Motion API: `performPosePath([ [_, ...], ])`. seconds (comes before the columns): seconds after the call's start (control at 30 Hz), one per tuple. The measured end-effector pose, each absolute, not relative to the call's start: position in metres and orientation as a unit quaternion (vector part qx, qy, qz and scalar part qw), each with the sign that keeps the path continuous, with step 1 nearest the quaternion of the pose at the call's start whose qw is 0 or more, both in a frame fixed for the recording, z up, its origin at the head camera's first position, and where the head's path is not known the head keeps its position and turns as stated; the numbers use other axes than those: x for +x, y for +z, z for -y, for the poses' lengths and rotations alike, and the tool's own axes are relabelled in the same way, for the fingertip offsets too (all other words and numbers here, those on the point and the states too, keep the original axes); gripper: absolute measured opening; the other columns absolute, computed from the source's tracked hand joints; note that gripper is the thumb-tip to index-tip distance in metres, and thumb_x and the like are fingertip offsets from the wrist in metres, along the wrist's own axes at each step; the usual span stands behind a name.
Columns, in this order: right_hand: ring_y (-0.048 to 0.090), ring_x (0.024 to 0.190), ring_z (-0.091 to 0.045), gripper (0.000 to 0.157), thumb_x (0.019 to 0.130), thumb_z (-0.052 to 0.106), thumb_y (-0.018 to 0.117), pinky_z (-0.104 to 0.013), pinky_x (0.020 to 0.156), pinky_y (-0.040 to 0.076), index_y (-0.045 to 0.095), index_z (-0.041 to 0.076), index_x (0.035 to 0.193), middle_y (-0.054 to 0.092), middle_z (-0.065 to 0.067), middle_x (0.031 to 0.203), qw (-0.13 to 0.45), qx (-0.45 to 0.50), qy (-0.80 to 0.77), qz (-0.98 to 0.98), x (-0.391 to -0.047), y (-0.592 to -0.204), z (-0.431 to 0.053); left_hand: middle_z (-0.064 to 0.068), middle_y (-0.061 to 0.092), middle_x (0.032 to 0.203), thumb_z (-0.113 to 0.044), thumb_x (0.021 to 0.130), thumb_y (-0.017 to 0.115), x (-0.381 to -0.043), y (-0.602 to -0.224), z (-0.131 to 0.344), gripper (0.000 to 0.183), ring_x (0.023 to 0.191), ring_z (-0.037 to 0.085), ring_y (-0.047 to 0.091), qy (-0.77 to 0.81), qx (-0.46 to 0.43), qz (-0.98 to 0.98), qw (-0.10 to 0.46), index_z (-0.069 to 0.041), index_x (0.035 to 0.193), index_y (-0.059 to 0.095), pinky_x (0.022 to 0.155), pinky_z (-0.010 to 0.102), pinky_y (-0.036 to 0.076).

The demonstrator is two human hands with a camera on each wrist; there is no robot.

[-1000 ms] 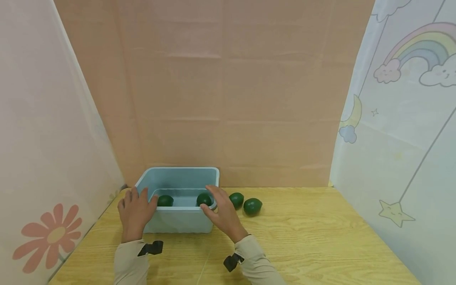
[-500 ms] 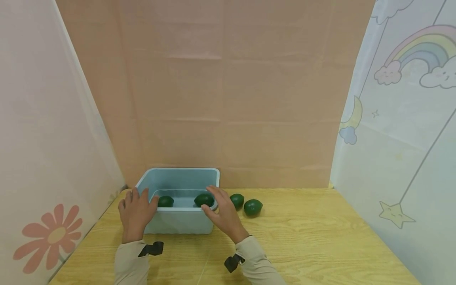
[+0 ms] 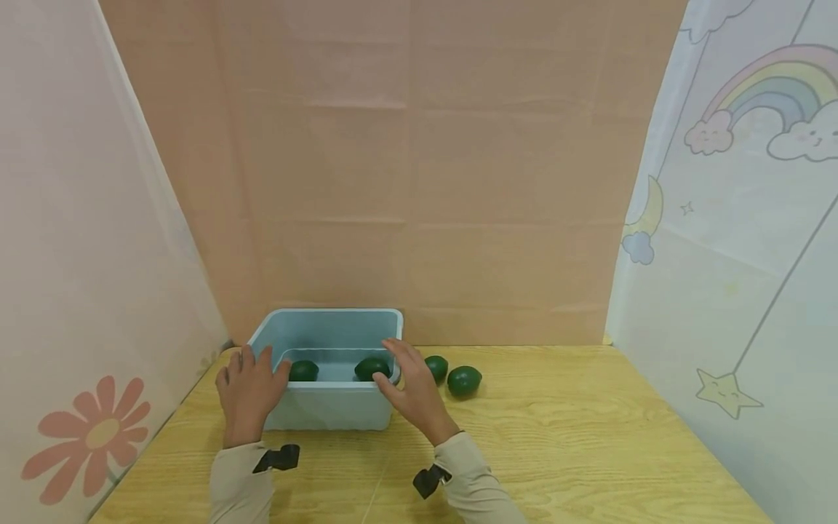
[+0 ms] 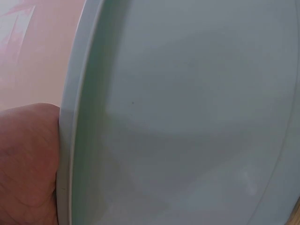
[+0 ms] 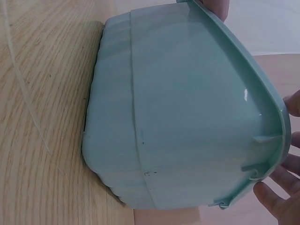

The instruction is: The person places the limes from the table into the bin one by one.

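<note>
A light blue plastic bin [image 3: 330, 406] stands on the table, with a dark green lime-like fruit [image 3: 304, 371] inside at the left and another fruit [image 3: 372, 368] inside at the right. My left hand [image 3: 252, 389] holds the bin's front left corner, thumb hooked over the front rim. In the left wrist view the bin's wall [image 4: 197, 93] hides most of that hand. My right hand [image 3: 414, 389] spreads its fingers at the front right corner, thumb by the front rim. In the right wrist view its fingertips [image 5: 269, 197] are right at the rim.
Two more green fruits lie on the wood-grain table right of the bin: one fruit [image 3: 436, 370] partly behind my right hand, the other fruit [image 3: 465, 381] farther right. A brownish-pink sheet [image 3: 419, 182] hangs close behind, with printed sheets on both sides.
The right-hand fruit inside the bin has turned, showing its longer side, and shifted slightly left. My right hand has eased a little to the right; my left hand stays at its corner.
</note>
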State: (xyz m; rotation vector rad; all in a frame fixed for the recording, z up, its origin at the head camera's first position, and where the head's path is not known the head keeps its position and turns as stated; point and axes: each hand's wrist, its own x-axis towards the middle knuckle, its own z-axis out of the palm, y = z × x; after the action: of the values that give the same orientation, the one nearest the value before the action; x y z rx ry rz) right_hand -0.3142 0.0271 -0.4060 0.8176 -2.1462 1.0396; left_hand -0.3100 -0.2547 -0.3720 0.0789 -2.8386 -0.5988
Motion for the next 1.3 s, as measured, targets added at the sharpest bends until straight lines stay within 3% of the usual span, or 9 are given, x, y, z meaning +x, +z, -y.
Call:
performPosePath([
  [0.5,0.053,0.129,-0.034,0.052,0.092,0.015,0.073,-0.051,0.100,0.048,0.055,-0.002,0.137,0.057,-0.018,0.137,0.333,0.308,0.379,0.807,-0.3154,-0.4037,-0.0296,0.038,0.019,0.153,-0.036,0.104,0.043,-0.3095,-0.3734,0.2559,0.062,0.143,0.053,0.010,-0.212,0.024,0.969,0.123,0.007,0.147,0.039,0.107,0.070,0.009],
  [1.3,0.050,0.133,-0.032,0.059,0.092,0.018,0.075,-0.049,0.103,0.047,0.051,0.001,0.143,0.053,-0.017,0.142,0.308,0.286,0.394,0.817,-0.3159,-0.4009,-0.0334,0.038,0.021,0.151,-0.036,0.103,0.043,-0.3095,-0.3741,0.2560,0.060,0.142,0.052,0.012,-0.213,0.022,0.968,0.133,0.008,0.145,0.041,0.106,0.071,0.011],
])
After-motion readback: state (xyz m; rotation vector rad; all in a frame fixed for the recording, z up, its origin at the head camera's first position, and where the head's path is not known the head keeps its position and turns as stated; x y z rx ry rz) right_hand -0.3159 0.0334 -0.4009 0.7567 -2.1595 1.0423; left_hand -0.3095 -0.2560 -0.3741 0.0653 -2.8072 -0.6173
